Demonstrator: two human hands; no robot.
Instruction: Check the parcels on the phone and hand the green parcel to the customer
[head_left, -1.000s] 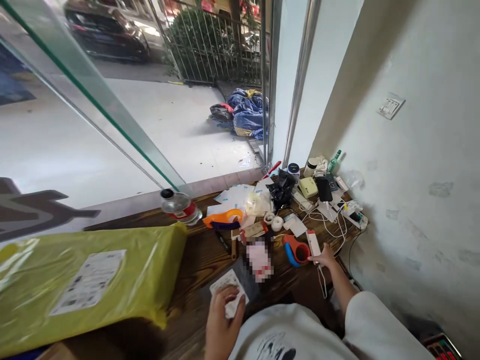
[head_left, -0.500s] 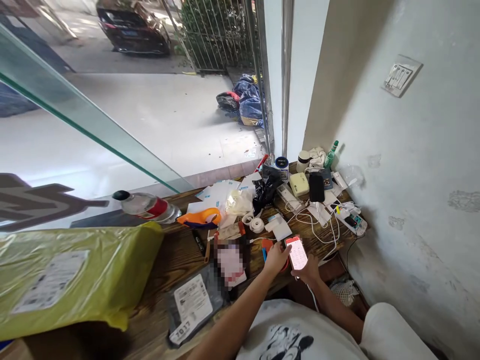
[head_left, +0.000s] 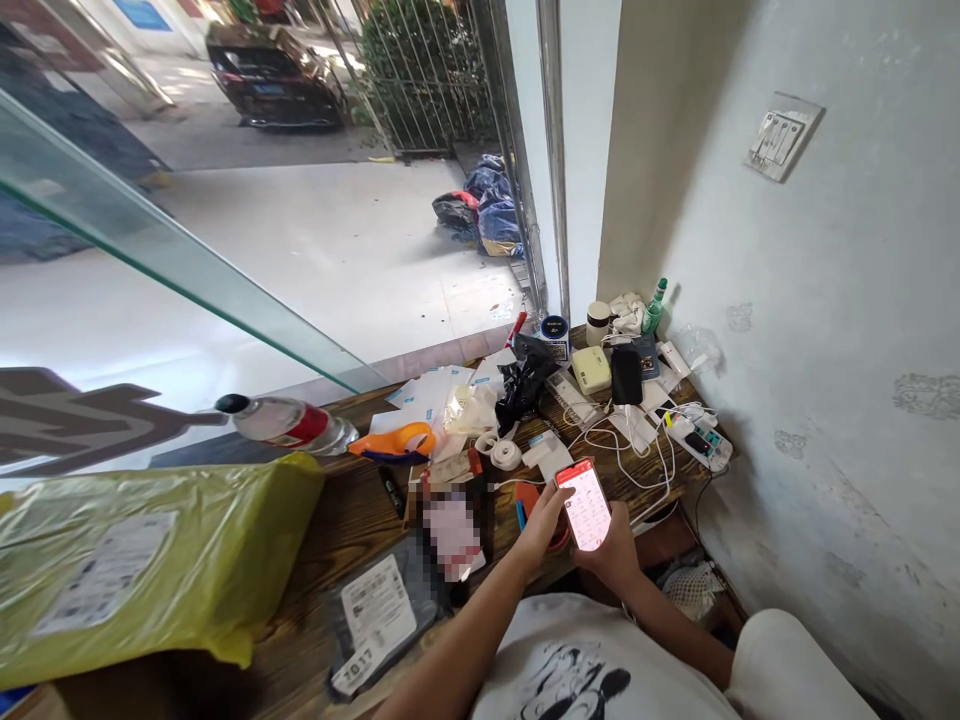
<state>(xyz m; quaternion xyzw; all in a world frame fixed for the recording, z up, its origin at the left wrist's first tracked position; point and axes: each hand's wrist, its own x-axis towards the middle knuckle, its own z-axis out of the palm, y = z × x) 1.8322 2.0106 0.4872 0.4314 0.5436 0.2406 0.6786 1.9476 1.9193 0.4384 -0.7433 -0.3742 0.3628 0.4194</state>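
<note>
A phone (head_left: 586,508) with a lit red-and-white screen is held between my two hands above the table's front edge. My right hand (head_left: 616,562) grips its lower right side. My left hand (head_left: 544,522) closes on its left edge, thumb over the screen; the fingers behind the phone are hidden. Under my left hand lie an orange item (head_left: 528,494) and something blue, both partly covered. Just beyond the phone are white paper pieces (head_left: 553,456) and a roll of white tape (head_left: 505,454).
A yellow-wrapped parcel (head_left: 277,540) and a dark labelled mailer (head_left: 409,545) lie to the left. A clear bottle (head_left: 330,432) rests on its side near an orange tape dispenser (head_left: 397,441). At right are a power strip (head_left: 716,452), white cables and a black phone (head_left: 626,376).
The phone sits slightly higher and further left in view, with both hands around it. My left thumb now reaches over the screen's left edge. The whole view has shifted a little.
</note>
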